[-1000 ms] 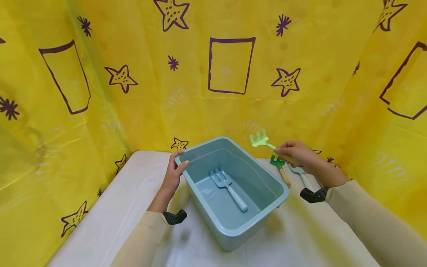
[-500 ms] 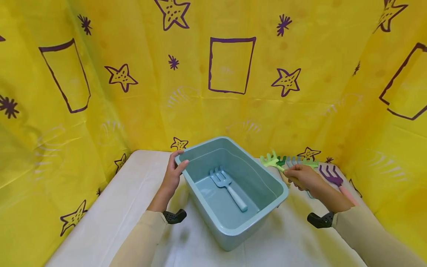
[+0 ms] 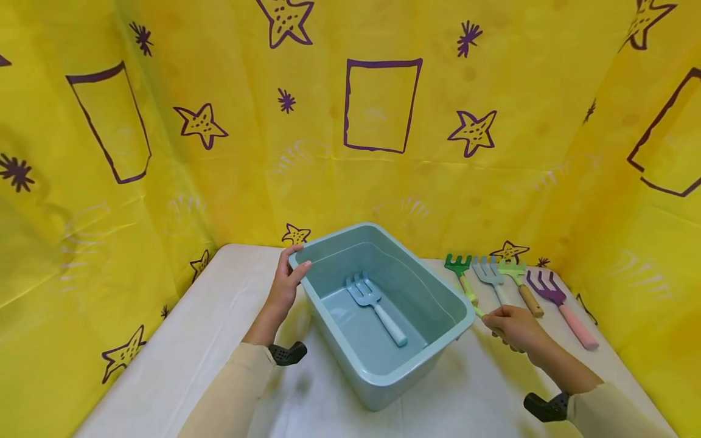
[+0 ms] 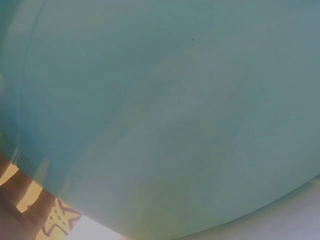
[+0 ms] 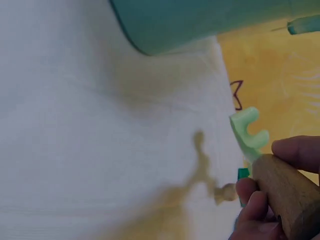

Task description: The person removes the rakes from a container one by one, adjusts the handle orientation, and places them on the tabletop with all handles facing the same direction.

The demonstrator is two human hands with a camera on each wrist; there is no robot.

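Observation:
My left hand [image 3: 285,283] grips the rim of a blue-green plastic basin [image 3: 378,378], thumb over the edge; its fingers [image 4: 31,195] show at the lower left of the left wrist view. Inside the basin lies a light blue hand fork [image 3: 378,310]. Just right of the basin, my right hand [image 3: 517,328] pinches a light green hand rake [image 5: 245,131] by its wooden handle [image 5: 285,192]. In the head view only part of this rake shows, in front of the dark green rake's handle; the hand hides its own handle.
On the white table [image 3: 471,389], a row lies at the back right: a dark green rake [image 3: 457,265], a light blue fork [image 3: 487,274], a light green rake [image 3: 529,299] and a purple fork with a pink handle [image 3: 577,325]. A yellow printed curtain [image 3: 427,188] stands behind.
My right hand has lowered and come toward me with the light green rake, uncovering the row of tools. The left hand and basin stay where they were.

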